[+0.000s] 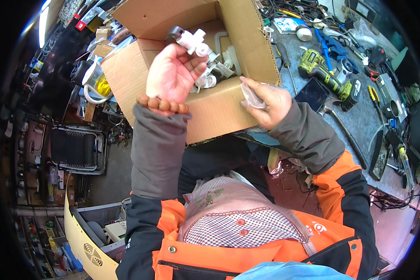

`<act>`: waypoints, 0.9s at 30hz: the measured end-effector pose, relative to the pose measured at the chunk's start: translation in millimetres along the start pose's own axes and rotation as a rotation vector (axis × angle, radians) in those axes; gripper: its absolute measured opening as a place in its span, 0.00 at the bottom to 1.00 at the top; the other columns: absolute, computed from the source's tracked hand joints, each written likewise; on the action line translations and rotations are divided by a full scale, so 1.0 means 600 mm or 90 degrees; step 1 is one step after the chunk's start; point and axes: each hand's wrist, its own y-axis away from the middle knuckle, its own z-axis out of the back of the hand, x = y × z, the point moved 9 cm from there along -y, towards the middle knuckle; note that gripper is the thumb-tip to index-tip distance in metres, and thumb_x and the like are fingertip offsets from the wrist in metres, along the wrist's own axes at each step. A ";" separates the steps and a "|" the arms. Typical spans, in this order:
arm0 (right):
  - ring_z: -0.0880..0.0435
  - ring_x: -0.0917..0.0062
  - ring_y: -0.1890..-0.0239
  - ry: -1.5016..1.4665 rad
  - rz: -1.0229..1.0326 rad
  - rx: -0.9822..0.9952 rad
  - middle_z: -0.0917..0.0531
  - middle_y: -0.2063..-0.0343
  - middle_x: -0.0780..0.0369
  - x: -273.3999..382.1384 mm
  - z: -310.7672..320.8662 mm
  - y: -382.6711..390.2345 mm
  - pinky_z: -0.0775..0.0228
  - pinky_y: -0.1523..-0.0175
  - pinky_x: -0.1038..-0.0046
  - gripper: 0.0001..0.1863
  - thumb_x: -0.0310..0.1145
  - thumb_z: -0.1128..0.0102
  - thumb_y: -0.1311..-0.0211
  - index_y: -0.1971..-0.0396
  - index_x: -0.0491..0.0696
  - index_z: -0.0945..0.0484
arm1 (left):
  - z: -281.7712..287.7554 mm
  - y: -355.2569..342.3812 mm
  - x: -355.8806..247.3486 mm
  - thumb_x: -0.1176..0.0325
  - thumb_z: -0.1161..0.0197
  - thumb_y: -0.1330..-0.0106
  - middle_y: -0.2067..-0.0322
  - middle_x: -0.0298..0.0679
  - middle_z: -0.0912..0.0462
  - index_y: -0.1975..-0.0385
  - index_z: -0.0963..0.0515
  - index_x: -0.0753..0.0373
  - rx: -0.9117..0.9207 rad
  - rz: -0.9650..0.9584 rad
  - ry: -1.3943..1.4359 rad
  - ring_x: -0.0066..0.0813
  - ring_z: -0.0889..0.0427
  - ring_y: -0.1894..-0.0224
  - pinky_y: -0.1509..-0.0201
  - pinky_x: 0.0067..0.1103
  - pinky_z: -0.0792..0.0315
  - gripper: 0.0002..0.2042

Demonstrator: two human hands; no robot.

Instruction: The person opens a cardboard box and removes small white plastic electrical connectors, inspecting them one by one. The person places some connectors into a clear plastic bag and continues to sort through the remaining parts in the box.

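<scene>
My left hand (173,74) is raised over an open cardboard box (221,105), palm up, its curled fingers round a white plastic valve-like fitting (195,43) with a black end. Inside the box lie several more white plastic fittings (207,80) and a white bent tube, partly hidden by that hand. At the box's right front, my right hand (268,102) pinches a small translucent plastic piece (251,95), its fingertips beside the box rim.
On the grey workbench (350,144) at right are a green cordless power tool (319,70), phone (311,95), hammer (343,123), screwdriver (287,60) and cables. A folded chair (74,149) and an open beige computer case (93,242) stand at left.
</scene>
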 end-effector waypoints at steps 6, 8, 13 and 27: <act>0.10 0.54 0.54 -0.092 -0.039 -0.075 0.12 0.55 0.48 -0.024 0.004 0.005 0.18 0.50 0.65 0.30 0.42 0.27 0.34 0.36 0.45 0.22 | -0.034 0.070 0.077 0.65 0.49 0.21 0.55 0.50 0.13 0.48 0.23 0.69 0.040 0.015 0.066 0.47 0.11 0.55 0.50 0.38 0.13 0.14; 0.12 0.70 0.48 -0.142 -0.104 -0.039 0.13 0.49 0.52 -0.033 0.001 0.008 0.23 0.42 0.71 0.28 0.36 0.28 0.30 0.34 0.44 0.24 | -0.045 0.079 0.094 0.67 0.46 0.21 0.54 0.49 0.13 0.49 0.22 0.67 0.054 0.030 0.053 0.45 0.10 0.54 0.49 0.38 0.13 0.12; 0.08 0.64 0.57 -0.190 -0.073 -0.107 0.10 0.58 0.52 -0.038 0.012 0.006 0.18 0.52 0.68 0.28 0.43 0.24 0.35 0.39 0.46 0.19 | -0.078 0.094 0.106 0.70 0.43 0.23 0.55 0.46 0.12 0.50 0.21 0.67 0.036 -0.035 -0.023 0.41 0.10 0.56 0.48 0.36 0.14 0.09; 0.17 0.81 0.49 -0.638 -0.210 -0.028 0.13 0.51 0.65 -0.058 -0.006 -0.001 0.25 0.40 0.73 0.17 0.33 0.33 0.25 0.42 0.44 0.18 | -0.105 0.126 0.122 0.75 0.35 0.27 0.50 0.45 0.16 0.36 0.31 0.67 0.057 -0.074 -0.118 0.36 0.10 0.55 0.50 0.34 0.12 0.22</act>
